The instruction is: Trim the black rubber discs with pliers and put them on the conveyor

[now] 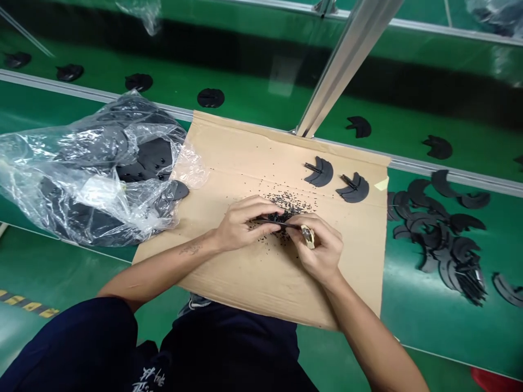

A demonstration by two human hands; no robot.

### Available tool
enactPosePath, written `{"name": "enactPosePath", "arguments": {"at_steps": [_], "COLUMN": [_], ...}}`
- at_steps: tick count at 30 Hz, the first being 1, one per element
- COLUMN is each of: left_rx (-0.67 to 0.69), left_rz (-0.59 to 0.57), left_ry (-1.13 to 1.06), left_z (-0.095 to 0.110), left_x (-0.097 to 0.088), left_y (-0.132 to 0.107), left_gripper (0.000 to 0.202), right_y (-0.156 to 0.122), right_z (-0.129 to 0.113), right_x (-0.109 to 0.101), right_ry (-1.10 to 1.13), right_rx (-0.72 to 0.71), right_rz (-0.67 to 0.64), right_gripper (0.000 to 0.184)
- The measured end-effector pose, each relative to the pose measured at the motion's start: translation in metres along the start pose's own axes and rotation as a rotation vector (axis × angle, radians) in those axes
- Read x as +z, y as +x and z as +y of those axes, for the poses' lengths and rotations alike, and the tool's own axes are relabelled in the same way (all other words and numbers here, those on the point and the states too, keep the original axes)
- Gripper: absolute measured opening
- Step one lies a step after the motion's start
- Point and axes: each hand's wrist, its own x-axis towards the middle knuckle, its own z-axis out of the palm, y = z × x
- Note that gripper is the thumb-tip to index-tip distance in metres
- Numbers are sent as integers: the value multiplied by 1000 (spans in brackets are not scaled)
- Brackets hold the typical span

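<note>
From my remote screen: left hand (pixel 245 223) and right hand (pixel 321 250) clenched, both grasping a thin black strip (pixel 278 222); the right also pinches a small cream tool (pixel 307 237). Black crumbs (pixel 286 204) lie on cardboard (pixel 261 277) under the fingers. Curved black pieces (pixel 318 172) sit ahead, a plastic bag (pixel 102 163) left. White shirt lettering (pixel 151 378) is unreadable.

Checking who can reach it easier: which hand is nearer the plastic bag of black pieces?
Left. The left hand is right of the plastic bag, over the cardboard; the right hand is farther right, beyond the left hand.
</note>
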Motion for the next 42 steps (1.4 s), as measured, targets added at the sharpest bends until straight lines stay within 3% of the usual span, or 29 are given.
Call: {"name": "enactPosePath", "arguments": {"at_steps": [7,25,27,29,31,35,42], "left_rx": [32,2,-46,-184,-343,-449,-425], "left_rz": [-39,-21,-63,-133,-209,-261,-270], "left_ry": [13,12,-75,-242,-406,-561,-623], "left_z": [3,7,7,8,9,6,6], "left_x": [-3,-4,-6,-9,-12,-13,-8], "left_y": [1,2,4,7,9,9,6], "left_gripper": [21,17,31,53,60,31,14], "right_y": [-6,-5,-3,-1,0,3,5], "right_z": [4,4,2,1,0,-1,-2], "right_x": [0,-2,-2,-3,-4,-5,-8], "right_ry": [-2,12,39,90,151,186,166], "right_rx": [-116,-119,-73,-10,42,61,-78], "right_rz": [-9,-52,-44,-38,-43,-96,-139], "right_gripper": [20,22,18,12,7,6,10]}}
